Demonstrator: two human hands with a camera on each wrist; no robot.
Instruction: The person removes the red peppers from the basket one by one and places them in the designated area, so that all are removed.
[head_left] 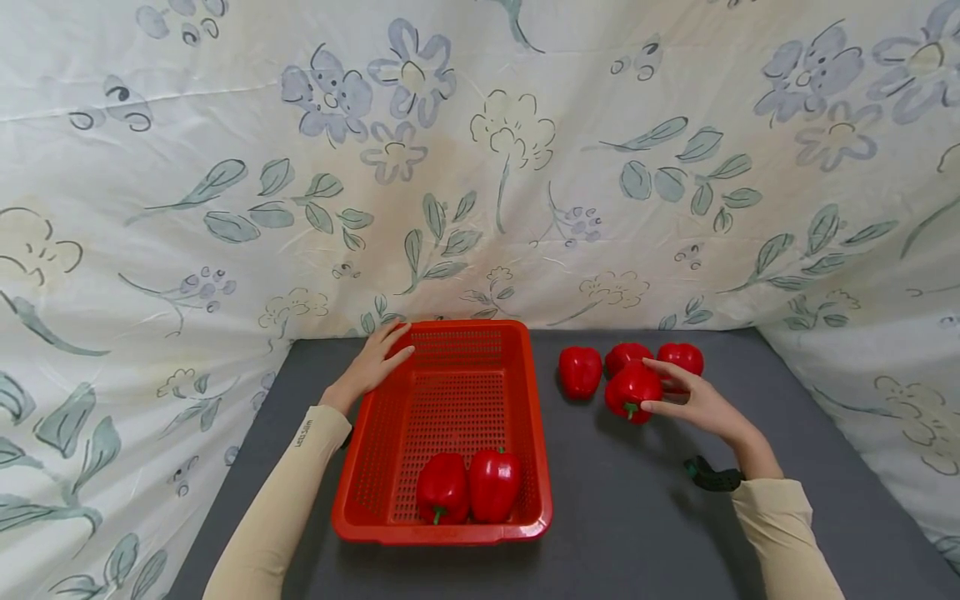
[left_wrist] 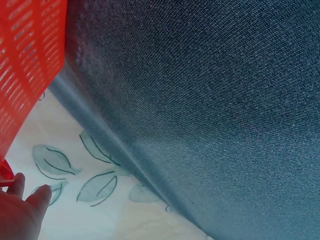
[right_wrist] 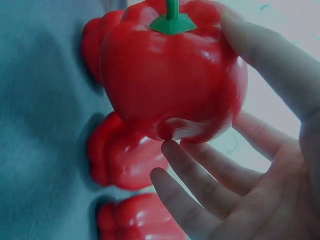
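Right hand (head_left: 693,402) pinches a pepper (head_left: 632,390) right of the basket (head_left: 457,333), left hand (head_left: 375,360) flat on the basket's rim; next likely carry into the basket.

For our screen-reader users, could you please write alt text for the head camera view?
The right hand holds a red pepper beside three more peppers on a grey table. The left hand rests on the rim of a red basket containing two peppers.
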